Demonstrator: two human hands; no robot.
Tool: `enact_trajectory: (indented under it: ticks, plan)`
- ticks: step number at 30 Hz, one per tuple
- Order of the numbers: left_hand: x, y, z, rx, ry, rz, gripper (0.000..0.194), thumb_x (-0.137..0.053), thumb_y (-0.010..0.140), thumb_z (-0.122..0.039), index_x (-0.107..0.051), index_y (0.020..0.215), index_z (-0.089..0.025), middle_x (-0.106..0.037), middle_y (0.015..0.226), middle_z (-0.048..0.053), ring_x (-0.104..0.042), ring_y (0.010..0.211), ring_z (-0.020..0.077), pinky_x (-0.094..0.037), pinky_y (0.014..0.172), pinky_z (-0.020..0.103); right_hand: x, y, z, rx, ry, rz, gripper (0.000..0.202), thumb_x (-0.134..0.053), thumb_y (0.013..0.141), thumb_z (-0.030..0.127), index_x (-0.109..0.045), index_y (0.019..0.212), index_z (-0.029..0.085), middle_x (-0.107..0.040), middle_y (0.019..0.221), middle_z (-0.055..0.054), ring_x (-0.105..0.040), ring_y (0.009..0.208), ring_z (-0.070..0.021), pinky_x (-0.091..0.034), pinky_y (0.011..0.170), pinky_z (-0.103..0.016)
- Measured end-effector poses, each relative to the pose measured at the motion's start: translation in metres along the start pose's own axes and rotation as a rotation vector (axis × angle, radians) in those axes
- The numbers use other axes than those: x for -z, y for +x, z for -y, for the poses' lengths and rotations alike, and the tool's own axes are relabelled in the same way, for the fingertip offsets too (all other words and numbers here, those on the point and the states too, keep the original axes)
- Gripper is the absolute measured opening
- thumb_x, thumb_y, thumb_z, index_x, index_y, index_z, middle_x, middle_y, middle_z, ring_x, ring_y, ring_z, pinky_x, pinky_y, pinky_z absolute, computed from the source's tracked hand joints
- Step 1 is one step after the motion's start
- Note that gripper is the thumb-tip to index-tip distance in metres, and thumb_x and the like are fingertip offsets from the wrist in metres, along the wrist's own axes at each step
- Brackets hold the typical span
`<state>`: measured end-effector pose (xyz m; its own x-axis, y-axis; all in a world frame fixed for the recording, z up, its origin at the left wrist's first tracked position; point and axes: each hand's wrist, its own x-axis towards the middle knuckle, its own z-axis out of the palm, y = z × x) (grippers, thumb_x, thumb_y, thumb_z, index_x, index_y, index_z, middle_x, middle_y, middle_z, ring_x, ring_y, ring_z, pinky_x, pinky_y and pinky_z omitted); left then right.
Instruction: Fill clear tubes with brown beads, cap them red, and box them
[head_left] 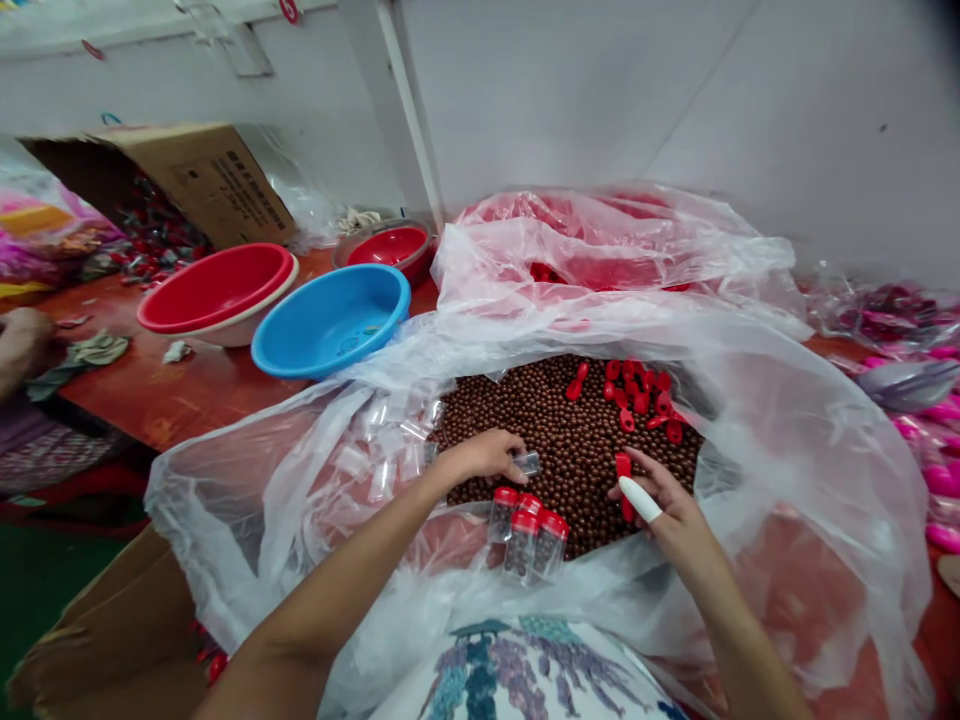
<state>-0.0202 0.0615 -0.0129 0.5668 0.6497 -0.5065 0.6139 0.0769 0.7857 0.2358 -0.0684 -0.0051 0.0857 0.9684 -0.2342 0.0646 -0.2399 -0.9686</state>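
2 bare hands work apart from each other in the head view, both over a bed of brown balls (517, 400) at the middle of the frame. The left hand (496, 455), left of centre, has its fingers closed around a clear tube (528, 463), which lies tilted close to level. The right hand (664, 495), right of centre, pinches a red piece (623, 466) that stands roughly upright; a white cover (640, 499) sits on what looks like its thumb.

Just below the left hand, 4 lidded tubes (520, 552) with red tops stand clustered and leaning, dark contents showing through their walls. More clear tubes, a loose pile (384, 478), lie left of the balls. Over a dozen loose red pieces (640, 402) rest on the balls toward their upper right edge. Translucent plastic sheeting (810, 400) spreads around all of this.

At the upper left, a blue basin (330, 325) stands beside a red basin (217, 290), which sits in a pale basin (262, 322); a smaller red bowl (390, 245) is behind them. An open cardboard box (202, 185) lies tipped farther back, red and clear items spilling from it. At the upper centre, a plastic bag (622, 240) shows red contents. Pink items (943, 480) line the right edge, and another person's arm (19, 345) enters at the far left.
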Motion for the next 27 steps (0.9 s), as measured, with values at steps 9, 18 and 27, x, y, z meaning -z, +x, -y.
enact_trajectory:
  ticks: [9, 18, 27]
  plan:
    - [-0.038, 0.031, -0.010, -0.031, -0.235, -0.045, 0.024, -0.073, 0.055, -0.036, -0.069, 0.069, -0.017, -0.058, 0.050, -0.004, -0.048, 0.041, 0.0097, -0.038, 0.042, 0.020, -0.011, -0.003, -0.007, 0.030, 0.179, -0.119, 0.043, -0.063, 0.074, 0.041, -0.044, 0.108, 0.022, -0.067, 0.096, -0.010, -0.064, 0.080, -0.0217, -0.053, 0.062, -0.034]
    - [-0.044, 0.021, -0.015, -0.017, -0.649, -0.001, 0.039, -0.077, 0.051, -0.029, -0.069, 0.086, -0.012, -0.065, 0.078, 0.003, -0.059, 0.065, 0.0123, -0.051, 0.062, 0.026, -0.005, -0.008, -0.015, 0.184, -0.218, -0.075, 0.010, -0.060, 0.076, 0.029, -0.059, 0.082, 0.021, -0.062, 0.102, -0.008, -0.057, 0.100, -0.0240, -0.044, 0.089, -0.043]
    - [-0.036, -0.023, -0.041, -0.073, -0.735, 0.088, 0.037, -0.074, 0.062, -0.025, -0.065, 0.096, -0.015, -0.062, 0.091, 0.006, -0.058, 0.075, 0.0141, -0.051, 0.062, 0.026, 0.002, -0.009, -0.025, 0.359, -0.753, 0.028, 0.040, -0.045, 0.074, 0.010, -0.065, 0.106, 0.025, -0.062, 0.099, -0.006, -0.057, 0.093, -0.0210, -0.047, 0.084, -0.038]
